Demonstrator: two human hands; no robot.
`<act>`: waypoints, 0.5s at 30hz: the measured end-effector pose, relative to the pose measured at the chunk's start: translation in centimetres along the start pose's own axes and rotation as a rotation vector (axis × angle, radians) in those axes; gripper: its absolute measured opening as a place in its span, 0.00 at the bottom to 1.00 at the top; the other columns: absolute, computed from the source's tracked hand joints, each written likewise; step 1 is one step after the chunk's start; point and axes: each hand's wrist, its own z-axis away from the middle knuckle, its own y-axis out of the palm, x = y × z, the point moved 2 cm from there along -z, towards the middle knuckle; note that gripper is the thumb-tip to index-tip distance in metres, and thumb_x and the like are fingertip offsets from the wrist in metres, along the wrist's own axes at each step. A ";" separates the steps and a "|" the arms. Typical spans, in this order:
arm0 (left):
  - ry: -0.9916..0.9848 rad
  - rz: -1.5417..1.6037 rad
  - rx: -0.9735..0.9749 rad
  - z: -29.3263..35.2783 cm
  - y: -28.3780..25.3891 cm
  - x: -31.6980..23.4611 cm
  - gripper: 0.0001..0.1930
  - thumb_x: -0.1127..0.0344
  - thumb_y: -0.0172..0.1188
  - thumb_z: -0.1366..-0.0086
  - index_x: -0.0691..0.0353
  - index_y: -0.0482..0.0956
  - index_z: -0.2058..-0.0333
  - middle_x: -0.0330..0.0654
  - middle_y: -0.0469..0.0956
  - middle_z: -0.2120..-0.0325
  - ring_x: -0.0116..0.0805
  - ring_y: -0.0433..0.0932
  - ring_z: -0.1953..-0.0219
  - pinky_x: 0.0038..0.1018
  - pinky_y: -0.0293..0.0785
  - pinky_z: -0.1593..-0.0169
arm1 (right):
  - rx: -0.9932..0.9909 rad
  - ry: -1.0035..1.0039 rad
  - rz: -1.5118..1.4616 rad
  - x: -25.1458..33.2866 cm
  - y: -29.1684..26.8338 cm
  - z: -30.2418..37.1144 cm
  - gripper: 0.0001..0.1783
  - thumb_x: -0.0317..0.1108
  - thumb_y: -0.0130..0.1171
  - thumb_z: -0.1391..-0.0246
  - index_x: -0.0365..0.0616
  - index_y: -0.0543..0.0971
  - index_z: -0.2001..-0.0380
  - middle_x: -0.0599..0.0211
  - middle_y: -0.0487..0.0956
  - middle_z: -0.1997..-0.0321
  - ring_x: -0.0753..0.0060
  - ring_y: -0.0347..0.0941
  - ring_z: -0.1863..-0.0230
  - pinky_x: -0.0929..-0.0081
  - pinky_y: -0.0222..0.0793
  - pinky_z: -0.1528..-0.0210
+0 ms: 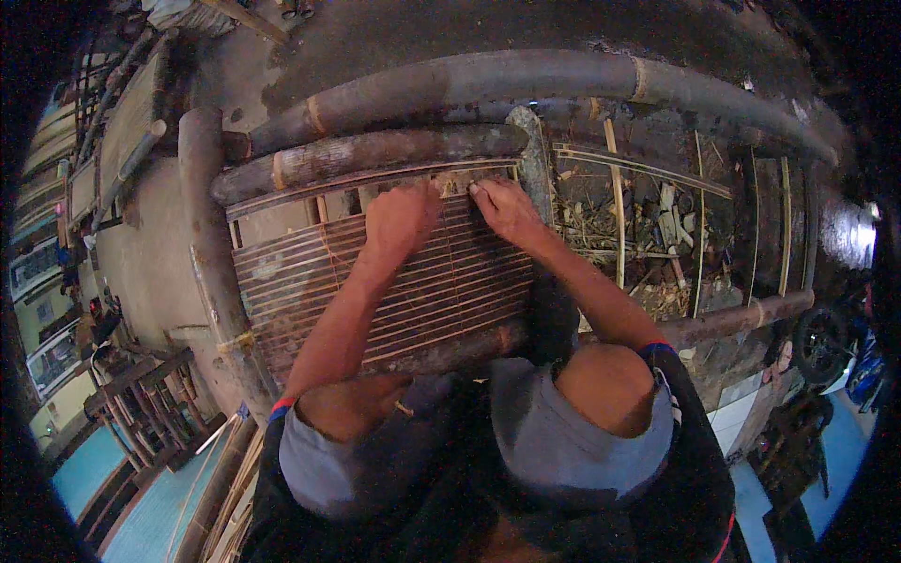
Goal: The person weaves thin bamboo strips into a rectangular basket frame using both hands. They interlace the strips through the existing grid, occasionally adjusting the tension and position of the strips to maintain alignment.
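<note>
In front of me a mat of thin bamboo strips (394,296), laid in parallel rows and bound by cross-cords, lies inside a frame of thick bamboo poles. My left hand (404,220) is closed in a fist over the mat's far edge, its fingertips hidden from view. Just to its right, my right hand (508,212) has thumb and fingers pinched together at the same edge. Whatever sits between the fingers of either hand is too small or covered to make out. Beyond them, a thick bamboo pole (375,156) runs across, with slim strips along its near side.
A longer bamboo pole (469,79) arches across the far side. An upright post (535,164) stands right of my right hand. Bamboo scraps and shavings (671,230) litter the ground at right, under loose strips. A wheel (819,345) shows at far right, and a wooden rack (150,399) at left.
</note>
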 end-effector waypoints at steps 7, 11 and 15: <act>-0.018 0.557 0.036 -0.2 -0.9 1.2 0.29 0.44 0.44 0.27 0.62 0.84 0.71 0.57 0.81 0.74 0.61 0.81 0.66 0.47 0.74 0.59 | -0.153 -0.071 0.040 4.3 -1.1 0.0 0.09 0.34 0.55 0.39 0.38 0.77 0.61 0.48 0.78 0.71 0.42 0.76 0.66 0.49 0.72 0.59; 0.020 0.582 0.043 -1.1 0.3 2.3 0.31 0.41 0.42 0.26 0.62 0.85 0.68 0.57 0.82 0.73 0.60 0.81 0.64 0.47 0.75 0.57 | 0.210 0.293 -0.369 5.4 -0.3 -0.7 0.13 0.34 0.53 0.36 0.40 0.75 0.51 0.58 0.76 0.77 0.59 0.74 0.78 0.62 0.72 0.73; -0.029 0.193 0.122 -1.0 -0.2 1.4 0.36 0.37 0.37 0.26 0.63 0.86 0.66 0.58 0.83 0.69 0.59 0.83 0.62 0.48 0.76 0.55 | 0.398 0.484 -0.621 4.2 1.5 -1.5 0.12 0.37 0.51 0.33 0.45 0.74 0.51 0.69 0.72 0.81 0.76 0.67 0.85 0.72 0.65 0.83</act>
